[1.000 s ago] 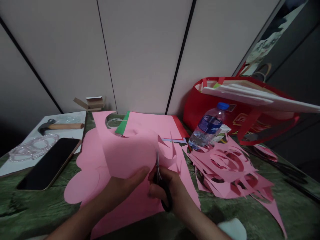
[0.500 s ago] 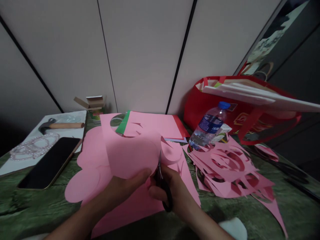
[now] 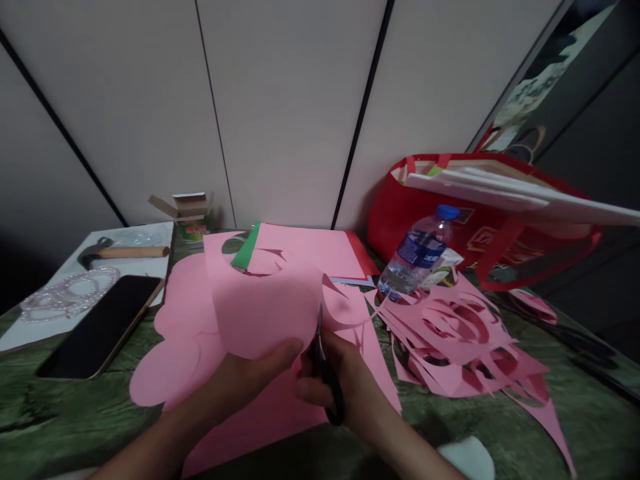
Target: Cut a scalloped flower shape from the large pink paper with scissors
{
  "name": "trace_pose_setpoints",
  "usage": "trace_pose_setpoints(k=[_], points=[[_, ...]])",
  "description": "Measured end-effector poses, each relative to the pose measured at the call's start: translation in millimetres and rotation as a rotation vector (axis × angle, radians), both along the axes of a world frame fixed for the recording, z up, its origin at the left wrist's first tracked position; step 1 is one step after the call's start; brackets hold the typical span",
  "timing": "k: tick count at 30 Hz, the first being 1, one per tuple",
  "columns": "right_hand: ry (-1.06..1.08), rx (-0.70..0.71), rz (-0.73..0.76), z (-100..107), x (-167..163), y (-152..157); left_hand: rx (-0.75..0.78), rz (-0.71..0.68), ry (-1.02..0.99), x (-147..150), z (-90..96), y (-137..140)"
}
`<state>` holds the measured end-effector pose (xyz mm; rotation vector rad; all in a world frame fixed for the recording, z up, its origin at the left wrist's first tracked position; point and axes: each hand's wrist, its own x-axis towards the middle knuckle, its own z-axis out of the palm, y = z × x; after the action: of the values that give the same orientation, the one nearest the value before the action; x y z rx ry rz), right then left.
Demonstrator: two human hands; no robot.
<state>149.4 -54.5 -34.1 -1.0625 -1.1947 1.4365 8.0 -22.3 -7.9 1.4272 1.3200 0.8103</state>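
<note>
My left hand [image 3: 260,373] grips the lower edge of a pink paper sheet [image 3: 265,307], its thumb on top and its other fingers hidden beneath. A round piece is gone from that sheet's upper edge. My right hand [image 3: 345,380] is closed around the black handles of a pair of scissors [image 3: 331,387]. The blades point up and away, at the sheet's right edge, where a cut strip curls off to the right. Under the held sheet lie rounded pink paper cutouts [image 3: 160,370] and more pink sheets [image 3: 270,433].
Right of my hands lies a heap of pink scraps [image 3: 445,333], behind it a water bottle [image 3: 417,250] and a red bag [image 3: 500,227]. On the left are a phone [image 3: 100,327], a hammer [image 3: 125,252], bead strings [image 3: 70,293] and an opened small box [image 3: 193,217]. Coloured paper [image 3: 310,250] lies at the back.
The cut strip at the sheet's right edge now reaches further right, toward the scraps. Both hands have stayed nearly in place; the scissor handles have shifted only slightly.
</note>
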Motion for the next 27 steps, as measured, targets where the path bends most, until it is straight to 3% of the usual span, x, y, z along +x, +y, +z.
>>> trace_pose_setpoints(k=[27], points=[[-0.024,-0.004,-0.009,-0.3,-0.3,0.2,-0.02,0.013,0.045,-2.3,-5.4,0.2]])
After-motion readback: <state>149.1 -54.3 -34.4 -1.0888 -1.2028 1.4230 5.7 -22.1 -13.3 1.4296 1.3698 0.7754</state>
